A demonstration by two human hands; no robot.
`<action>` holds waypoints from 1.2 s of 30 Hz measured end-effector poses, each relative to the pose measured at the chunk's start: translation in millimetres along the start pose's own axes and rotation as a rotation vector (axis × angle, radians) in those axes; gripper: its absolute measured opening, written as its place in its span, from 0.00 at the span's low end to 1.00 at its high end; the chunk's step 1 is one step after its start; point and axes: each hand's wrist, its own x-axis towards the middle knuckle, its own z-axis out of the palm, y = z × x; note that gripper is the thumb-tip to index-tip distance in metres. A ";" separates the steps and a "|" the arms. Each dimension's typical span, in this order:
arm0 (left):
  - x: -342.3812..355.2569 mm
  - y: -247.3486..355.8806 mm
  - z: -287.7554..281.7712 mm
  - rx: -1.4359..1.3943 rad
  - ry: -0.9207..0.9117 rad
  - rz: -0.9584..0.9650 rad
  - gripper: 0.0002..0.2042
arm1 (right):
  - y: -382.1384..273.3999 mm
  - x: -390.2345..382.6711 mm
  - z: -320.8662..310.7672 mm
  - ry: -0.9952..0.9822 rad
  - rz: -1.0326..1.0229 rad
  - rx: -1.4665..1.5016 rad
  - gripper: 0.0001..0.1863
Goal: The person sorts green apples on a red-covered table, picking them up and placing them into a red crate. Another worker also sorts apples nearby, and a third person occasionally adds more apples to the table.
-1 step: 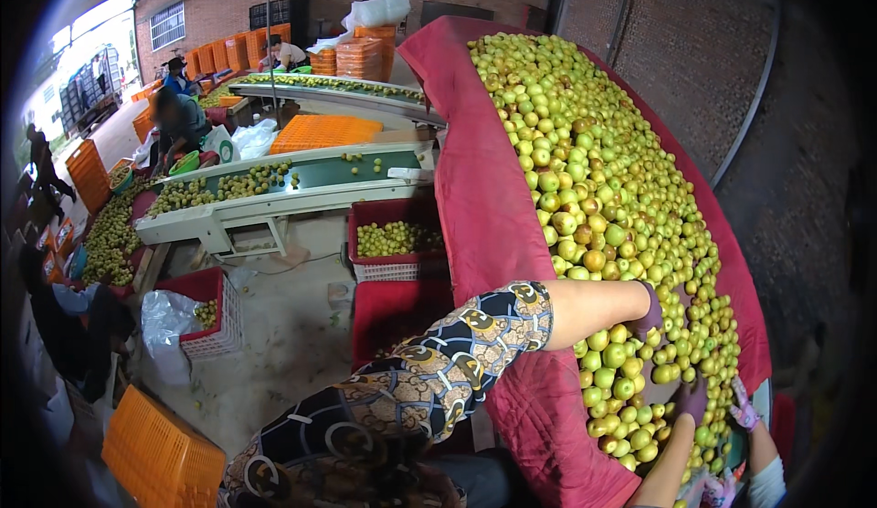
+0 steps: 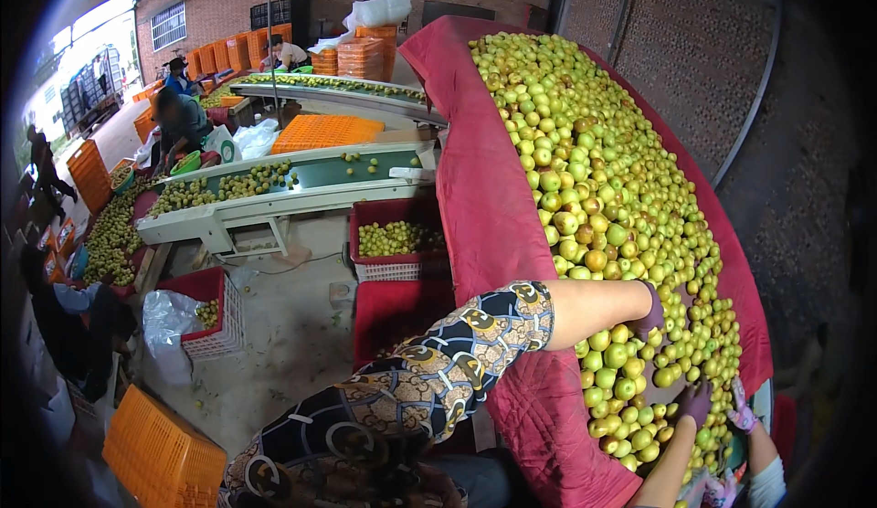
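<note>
Right hand (image 2: 694,404) barely shifted, left hand (image 2: 651,312) partly hidden among green fruit (image 2: 585,170), cannot tell either grip

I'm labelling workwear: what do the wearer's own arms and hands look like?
The left hand and right hand wear dull purple gloves. The left sleeve, black and tan with pale rings and bluish-grey lines, stops short of the wrist. No sleeve shows on the right forearm.
</note>
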 end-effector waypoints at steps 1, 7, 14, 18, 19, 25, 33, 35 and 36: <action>0.5 -0.5 -0.2 0.005 -0.007 0.004 0.23 | 6.3 0.2 3.5 0.044 0.065 -0.066 0.27; -3.1 -4.8 0.8 -0.080 -0.038 -0.015 0.24 | 24.5 11.1 24.8 0.096 -0.181 -0.071 0.20; 2.3 0.3 -6.8 -0.036 -0.134 0.032 0.27 | -22.5 -31.2 2.4 -0.136 -0.397 0.079 0.20; 9.1 -1.7 -5.7 -0.086 -0.089 0.045 0.31 | -15.1 -33.4 3.5 -0.365 -0.374 0.521 0.24; 12.7 -15.4 7.2 -0.093 -0.085 0.031 0.31 | -29.9 -34.7 6.9 -0.434 -0.346 0.657 0.25; 42.9 4.6 -4.6 -0.061 -0.374 -0.215 0.35 | -90.2 -107.1 -59.7 -0.462 -0.107 0.711 0.41; 36.7 -14.0 14.1 0.038 -0.060 0.076 0.29 | -148.3 -167.2 -76.4 -0.411 -0.472 0.114 0.61; 39.5 -15.9 12.8 0.070 -0.063 0.124 0.27 | -152.0 -164.6 -73.5 -0.387 -0.439 0.094 0.65; 39.9 -13.9 12.6 0.057 -0.057 0.116 0.25 | -150.5 -159.9 -70.5 -0.373 -0.443 0.050 0.68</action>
